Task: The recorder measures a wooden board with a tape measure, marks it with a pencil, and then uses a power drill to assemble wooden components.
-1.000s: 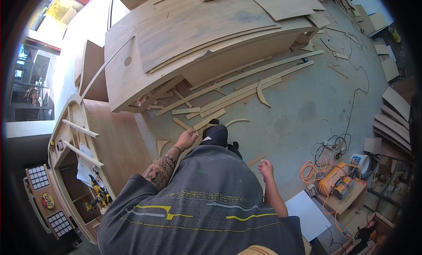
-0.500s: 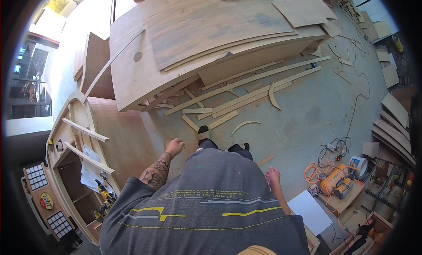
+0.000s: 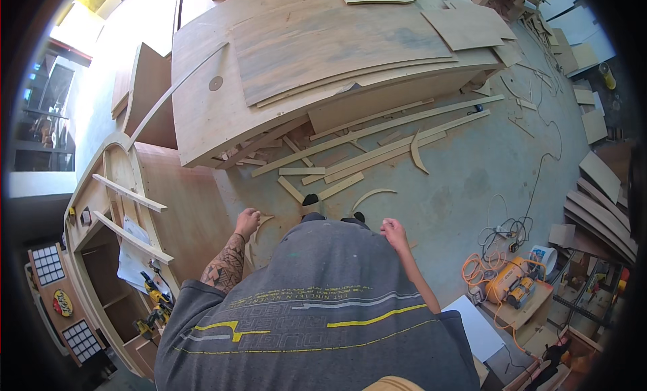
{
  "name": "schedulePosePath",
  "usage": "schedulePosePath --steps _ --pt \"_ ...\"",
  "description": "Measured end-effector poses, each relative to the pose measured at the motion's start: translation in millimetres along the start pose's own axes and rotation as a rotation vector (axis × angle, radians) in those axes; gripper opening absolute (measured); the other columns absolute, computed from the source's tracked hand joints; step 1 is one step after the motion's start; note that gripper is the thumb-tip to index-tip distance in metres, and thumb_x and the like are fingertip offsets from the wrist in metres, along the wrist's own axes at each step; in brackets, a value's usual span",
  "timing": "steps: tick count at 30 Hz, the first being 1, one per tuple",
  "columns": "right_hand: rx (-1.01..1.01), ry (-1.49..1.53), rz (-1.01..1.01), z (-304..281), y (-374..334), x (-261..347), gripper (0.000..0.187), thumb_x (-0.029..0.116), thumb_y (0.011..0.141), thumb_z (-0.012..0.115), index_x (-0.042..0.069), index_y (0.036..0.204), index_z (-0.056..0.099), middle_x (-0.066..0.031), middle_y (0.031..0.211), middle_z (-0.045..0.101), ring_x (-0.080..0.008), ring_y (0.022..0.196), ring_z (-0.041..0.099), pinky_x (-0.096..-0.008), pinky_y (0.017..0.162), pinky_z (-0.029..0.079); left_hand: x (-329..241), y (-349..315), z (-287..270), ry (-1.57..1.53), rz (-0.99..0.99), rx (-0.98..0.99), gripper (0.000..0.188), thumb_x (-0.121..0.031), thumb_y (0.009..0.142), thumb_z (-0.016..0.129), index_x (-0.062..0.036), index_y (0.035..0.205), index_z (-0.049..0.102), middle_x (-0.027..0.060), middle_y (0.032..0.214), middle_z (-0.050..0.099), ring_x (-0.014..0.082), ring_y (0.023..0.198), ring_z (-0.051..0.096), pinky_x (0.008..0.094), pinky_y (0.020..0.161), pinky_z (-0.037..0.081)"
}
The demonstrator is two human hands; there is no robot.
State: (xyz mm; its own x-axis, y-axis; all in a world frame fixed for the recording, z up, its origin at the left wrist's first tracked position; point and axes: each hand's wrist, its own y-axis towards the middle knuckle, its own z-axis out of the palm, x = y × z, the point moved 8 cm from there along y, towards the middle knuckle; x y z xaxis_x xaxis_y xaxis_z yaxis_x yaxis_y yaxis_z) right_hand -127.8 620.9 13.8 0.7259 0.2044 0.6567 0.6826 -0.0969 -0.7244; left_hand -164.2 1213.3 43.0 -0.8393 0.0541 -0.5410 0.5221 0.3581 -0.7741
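My left hand (image 3: 248,221), at the end of a tattooed forearm, hangs in front of me with its fingers curled in, and nothing shows in it. Past it on the floor lie pale curved wood offcuts (image 3: 261,226), partly covered by the hand and arm. My right hand (image 3: 394,233) is held out on the other side of my body, its fingers loosely closed and no object visible in them. A thin curved wood strip (image 3: 374,195) lies on the floor ahead, between the two hands. Neither hand appears to touch anything.
A large wooden workbench (image 3: 202,121) bearing plywood sheets (image 3: 344,50) stands ahead, with long wood strips (image 3: 397,148) on the floor before it. At left is a curved wooden frame (image 3: 145,209) with a yellow power tool (image 3: 158,303). An orange compressor (image 3: 505,280) and cables (image 3: 509,232) sit right.
My right hand has swung forward and inward. My left hand has shifted slightly left, and curved offcuts now show beside it. The surroundings have shifted slightly in view.
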Motion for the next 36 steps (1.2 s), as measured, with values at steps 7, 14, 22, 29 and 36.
schedulePosePath --steps 7,14,22,29,36 --pt "-0.071 -0.184 0.090 -84 16 -82 0.036 0.031 0.105 0.070 0.000 0.124 0.071 -0.0088 0.095 0.075 -0.0161 0.078 0.070 -0.0320 0.073 0.058 16 -55 113 0.047 0.059 0.123 0.039 -0.025 0.104 0.066 0.0016 0.132 0.067 0.0068 0.100 0.074 0.0165 0.084 0.070 0.0317 0.072 0.056" --pt "-0.128 -0.349 0.008 -145 72 -132 0.031 0.029 0.104 0.070 0.002 0.118 0.072 -0.0061 0.085 0.072 -0.0149 0.069 0.066 -0.0332 0.063 0.054 77 -138 105 0.597 0.151 0.214 0.039 -0.027 0.100 0.068 0.0012 0.128 0.072 0.0177 0.116 0.079 0.0307 0.108 0.075 0.0424 0.094 0.058" --pt "-0.135 -0.009 0.119 -142 80 -84 0.032 0.032 0.107 0.067 0.005 0.122 0.070 -0.0070 0.092 0.072 -0.0152 0.069 0.066 -0.0298 0.057 0.050 48 -113 55 0.763 0.047 0.096 0.042 -0.029 0.098 0.069 -0.0001 0.128 0.074 0.0170 0.109 0.079 0.0305 0.103 0.076 0.0406 0.090 0.060" --pt "-0.040 -0.042 0.231 -101 39 -97 0.034 0.031 0.108 0.065 0.004 0.129 0.067 -0.0098 0.094 0.072 -0.0174 0.067 0.067 -0.0318 0.050 0.048 -88 -75 137 0.556 0.413 -0.015 0.047 -0.035 0.095 0.069 0.0009 0.126 0.074 0.0261 0.124 0.075 0.0426 0.121 0.070 0.0468 0.103 0.056" --pt "0.063 -0.051 0.311 -68 63 -59 0.036 0.035 0.108 0.063 0.006 0.130 0.064 -0.0110 0.098 0.072 -0.0200 0.071 0.068 -0.0346 0.054 0.050 -130 -94 164 0.393 0.561 0.080 0.052 -0.030 0.099 0.067 -0.0013 0.142 0.063 0.0219 0.112 0.076 0.0407 0.110 0.072 0.0484 0.098 0.056"
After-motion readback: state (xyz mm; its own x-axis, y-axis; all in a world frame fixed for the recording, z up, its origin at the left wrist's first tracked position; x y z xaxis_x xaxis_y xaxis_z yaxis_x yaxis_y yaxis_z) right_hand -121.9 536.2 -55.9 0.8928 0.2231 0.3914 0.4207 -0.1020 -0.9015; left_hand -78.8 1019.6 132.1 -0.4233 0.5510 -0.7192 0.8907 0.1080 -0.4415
